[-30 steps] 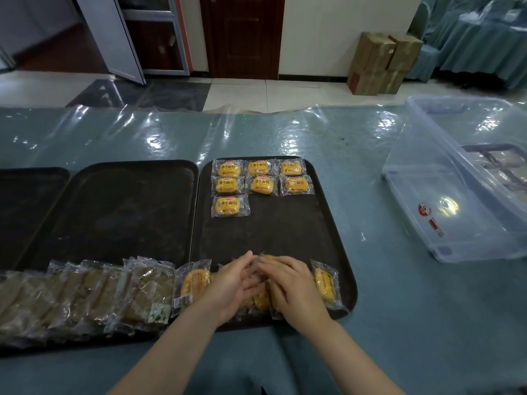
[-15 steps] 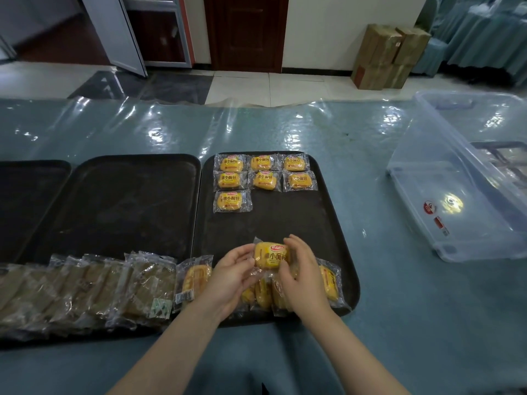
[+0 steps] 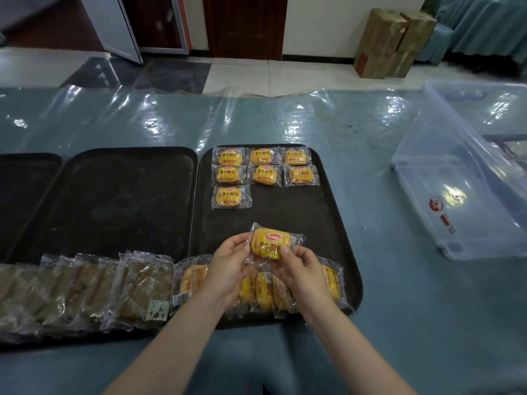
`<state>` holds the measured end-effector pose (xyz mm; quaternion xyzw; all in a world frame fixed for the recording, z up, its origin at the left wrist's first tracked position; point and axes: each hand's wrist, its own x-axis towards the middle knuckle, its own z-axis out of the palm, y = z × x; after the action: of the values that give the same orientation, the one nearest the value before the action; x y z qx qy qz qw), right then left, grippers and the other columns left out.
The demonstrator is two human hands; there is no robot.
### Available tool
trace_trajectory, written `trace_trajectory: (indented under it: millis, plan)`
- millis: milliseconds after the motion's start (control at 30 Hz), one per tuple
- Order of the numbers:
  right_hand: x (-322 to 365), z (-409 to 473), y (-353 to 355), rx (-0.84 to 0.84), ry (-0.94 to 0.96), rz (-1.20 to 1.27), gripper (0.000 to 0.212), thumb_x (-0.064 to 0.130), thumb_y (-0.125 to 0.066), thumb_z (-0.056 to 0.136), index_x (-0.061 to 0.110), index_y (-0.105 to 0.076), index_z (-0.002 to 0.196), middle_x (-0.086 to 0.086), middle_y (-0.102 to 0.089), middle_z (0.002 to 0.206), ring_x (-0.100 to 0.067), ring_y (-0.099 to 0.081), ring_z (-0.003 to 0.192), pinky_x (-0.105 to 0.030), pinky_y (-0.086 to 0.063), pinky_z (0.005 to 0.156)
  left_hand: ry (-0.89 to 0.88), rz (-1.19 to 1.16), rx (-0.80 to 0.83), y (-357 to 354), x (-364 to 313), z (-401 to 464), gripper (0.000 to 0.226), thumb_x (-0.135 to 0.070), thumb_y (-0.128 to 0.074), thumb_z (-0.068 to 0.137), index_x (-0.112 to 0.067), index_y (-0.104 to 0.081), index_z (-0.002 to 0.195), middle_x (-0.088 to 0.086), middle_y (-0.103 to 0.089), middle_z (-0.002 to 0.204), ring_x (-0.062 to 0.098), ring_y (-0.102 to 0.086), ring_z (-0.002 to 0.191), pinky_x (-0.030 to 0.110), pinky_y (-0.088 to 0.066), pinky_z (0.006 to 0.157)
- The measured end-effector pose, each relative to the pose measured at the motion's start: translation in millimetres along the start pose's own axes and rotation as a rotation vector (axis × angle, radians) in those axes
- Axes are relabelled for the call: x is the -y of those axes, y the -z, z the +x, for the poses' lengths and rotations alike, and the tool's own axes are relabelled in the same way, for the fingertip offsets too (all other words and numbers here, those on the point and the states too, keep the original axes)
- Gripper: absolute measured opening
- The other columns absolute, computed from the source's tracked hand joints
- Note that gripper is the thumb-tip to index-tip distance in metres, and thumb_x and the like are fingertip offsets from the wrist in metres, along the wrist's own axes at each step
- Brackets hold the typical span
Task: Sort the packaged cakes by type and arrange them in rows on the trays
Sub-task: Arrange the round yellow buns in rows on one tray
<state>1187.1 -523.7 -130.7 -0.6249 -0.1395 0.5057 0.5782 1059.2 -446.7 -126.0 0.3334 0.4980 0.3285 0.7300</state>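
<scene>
here, both hands are holding one clear-wrapped yellow cake packet [image 3: 269, 243] with a red logo, lifted above the near half of the dark rectangular right tray [image 3: 328, 223]. the left hand [image 3: 228, 269] is pinching the packet's left edge between thumb and fingers, and the right hand [image 3: 303, 270] is gripping its lower right corner, thumb lying on the printed face. the packet is tilting slightly, label facing up.

at the far end of that tray seven matching yellow packets [image 3: 263, 173] are lying flat in rows: three, three, then one on the left. below the hands a bunch of yellow packets [image 3: 265, 290] is standing on edge along the near rim, partly hidden by the wrists.

a dark rectangular middle tray [image 3: 114, 201] is sitting just beside the right tray, and a row of brown cakes in clear wrappers [image 3: 85, 292] is leaning across its near edge. everything is resting on a teal table under glossy clear plastic sheeting [image 3: 285, 118]. a clear plastic storage bin [image 3: 462, 178] is sitting off to the right, well apart from the trays.
</scene>
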Motion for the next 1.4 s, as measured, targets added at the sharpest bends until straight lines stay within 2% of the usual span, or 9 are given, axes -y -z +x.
trace_trajectory:
  millis: [100,267,400,500,700,833,1100,1267,1400]
  plan:
    - [1,6,-2,0.001,0.048,-0.021,0.031,0.029,-0.068,0.093,0.007,-0.057,0.113,-0.019,-0.064,0.097,-0.037,-0.068,0.097,-0.052,-0.056,0.091,0.011,0.019,-0.042,0,-3,9,0.016,-0.009,-0.054,0.100,-0.010,-0.063,0.113,0.011,-0.073,0.106,0.021,-0.072,0.096,0.031,-0.058,0.077]
    - [11,25,-3,0.000,0.105,-0.099,0.022,0.027,-0.068,0.093,0.008,-0.059,0.097,-0.008,-0.052,0.077,-0.026,-0.053,0.077,-0.053,-0.054,0.087,0.011,0.026,-0.062,-2,-13,27,0.013,-0.011,-0.055,0.099,-0.006,-0.061,0.110,0.014,-0.073,0.104,0.022,-0.072,0.096,0.033,-0.058,0.082]
    - [23,39,-8,0.027,0.061,0.002,0.023,0.022,-0.065,0.095,0.003,-0.060,0.106,-0.021,-0.067,0.092,-0.031,-0.069,0.089,-0.041,-0.059,0.086,0.001,0.054,-0.063,-4,-21,45,0.016,-0.015,-0.054,0.101,-0.006,-0.060,0.112,0.012,-0.073,0.106,0.020,-0.072,0.097,0.033,-0.058,0.086]
    - [28,48,-13,0.065,0.007,0.125,0.023,0.019,-0.063,0.096,0.003,-0.060,0.112,-0.014,-0.074,0.103,-0.024,-0.072,0.098,-0.033,-0.059,0.083,0.007,0.035,-0.059,-5,-24,58,0.019,-0.016,-0.052,0.102,-0.005,-0.058,0.115,0.013,-0.073,0.106,0.019,-0.072,0.097,0.033,-0.058,0.086]
    - [27,72,-18,0.106,-0.098,0.305,0.018,0.011,-0.059,0.097,0.004,-0.060,0.113,-0.014,-0.074,0.105,-0.024,-0.071,0.096,-0.035,-0.057,0.082,0.125,-0.103,-0.107,-6,-29,81,0.018,-0.012,-0.054,0.101,-0.003,-0.057,0.116,0.015,-0.073,0.103,0.022,-0.072,0.095,0.032,-0.057,0.078]
    - [21,86,-22,0.044,-0.076,0.206,0.015,0.012,-0.057,0.099,0.003,-0.062,0.110,-0.015,-0.074,0.106,-0.026,-0.072,0.098,-0.037,-0.058,0.085,0.158,-0.102,-0.154,-7,-28,96,0.016,-0.011,-0.053,0.101,-0.004,-0.057,0.114,0.016,-0.072,0.103,0.022,-0.071,0.094,0.031,-0.057,0.076]
    - [23,128,-25,-0.073,-0.053,0.018,0.012,0.012,-0.064,0.095,0.006,-0.072,0.103,-0.014,-0.074,0.102,-0.026,-0.071,0.098,-0.034,-0.061,0.078,0.108,0.228,-0.164,-3,-26,125,0.020,-0.012,-0.046,0.103,-0.006,-0.066,0.100,0.015,-0.073,0.100,0.021,-0.071,0.094,0.029,-0.059,0.075]
    - [25,155,-16,-0.072,-0.050,-0.017,0.013,0.010,-0.064,0.095,0.008,-0.072,0.105,-0.011,-0.075,0.102,-0.025,-0.072,0.099,-0.037,-0.061,0.080,0.171,0.343,-0.084,6,-31,138,0.017,-0.019,-0.046,0.104,-0.010,-0.055,0.114,0.009,-0.070,0.105,0.019,-0.071,0.094,0.030,-0.060,0.075]
    - [35,184,2,-0.166,-0.058,-0.104,0.015,0.011,-0.064,0.095,0.011,-0.071,0.108,-0.008,-0.074,0.102,-0.021,-0.072,0.095,-0.038,-0.061,0.082,0.110,0.497,-0.083,18,-33,142,0.013,-0.020,-0.041,0.106,-0.013,-0.050,0.111,0.005,-0.068,0.106,0.017,-0.067,0.097,0.030,-0.058,0.082]
